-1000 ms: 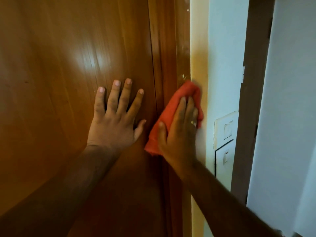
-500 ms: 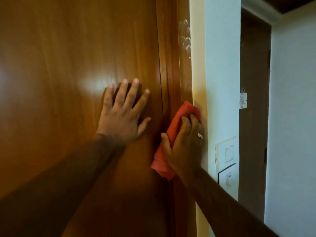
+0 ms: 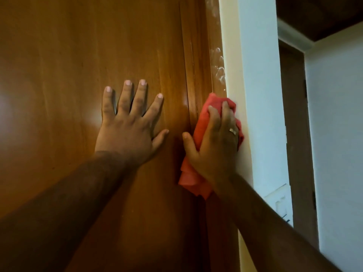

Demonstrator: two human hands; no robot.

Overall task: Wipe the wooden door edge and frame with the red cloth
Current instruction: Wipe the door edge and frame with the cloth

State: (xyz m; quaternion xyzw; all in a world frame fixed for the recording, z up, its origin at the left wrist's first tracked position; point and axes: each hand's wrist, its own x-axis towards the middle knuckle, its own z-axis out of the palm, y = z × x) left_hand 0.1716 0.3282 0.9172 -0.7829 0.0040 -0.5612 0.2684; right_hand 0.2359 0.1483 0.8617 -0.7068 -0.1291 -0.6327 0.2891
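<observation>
A glossy brown wooden door (image 3: pixel 78 65) fills the left of the view. Its right edge meets the wooden frame (image 3: pixel 198 55), a vertical strip beside the wall. My left hand (image 3: pixel 129 126) lies flat on the door with its fingers spread. My right hand (image 3: pixel 214 142) presses a bunched red cloth (image 3: pixel 202 122) against the frame, and the cloth's lower end hangs below the palm. White smudges (image 3: pixel 220 69) mark the frame just above the cloth.
A pale wall (image 3: pixel 257 95) runs right of the frame, with a light switch plate (image 3: pixel 279 203) low down. Farther right stands a second dark door (image 3: pixel 292 114) in a white wall. A dark ceiling shows at top right.
The view has tilted upward, so more of the upper frame and ceiling show. My right hand with the cloth has slid up the frame toward the smudges. My left hand stays flat on the door.
</observation>
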